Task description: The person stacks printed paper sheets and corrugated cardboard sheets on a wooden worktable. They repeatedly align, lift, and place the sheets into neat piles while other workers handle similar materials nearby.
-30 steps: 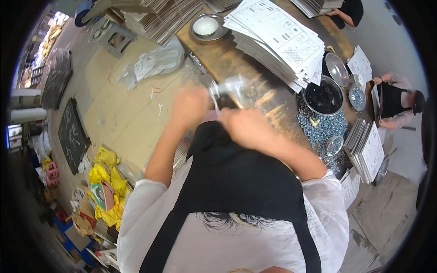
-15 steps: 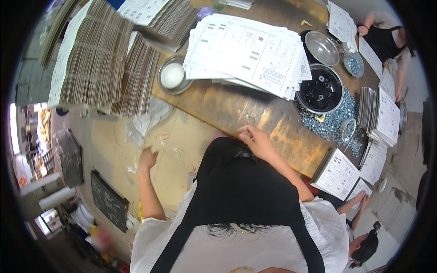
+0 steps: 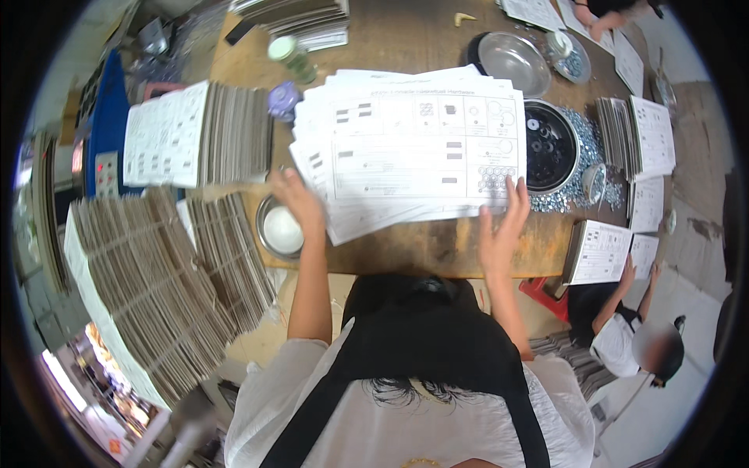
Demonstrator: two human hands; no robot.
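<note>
at the near edge of the wooden table [image 3: 437, 253] both hands sit on the fanned stack of printed sheets [image 3: 406, 152]. the left hand [image 3: 295, 199] lies loosely curled at the stack's left edge, fingers apparently tucked at the paper, though whether it pinches any sheets cannot be told. the right hand [image 3: 503, 230] is spread flat and open, fingertips pressing the lower right corner of the stack, gripping nothing. judging from this, squaring or lifting the sheets would go best with both palms pushing inward evenly, so the loose lower sheets do not slide off the table edge. just beside the left hand a small metal bowl with white contents [image 3: 279, 228] stands close enough to be knocked. right of the stack a dark bowl of washers [image 3: 548, 144] sits among scattered small metal parts [image 3: 581, 183]. farther off lie an empty metal pan [image 3: 513, 62], a green-capped bottle [image 3: 291, 57] and bundles of folded cardboard [image 3: 203, 132].
</note>
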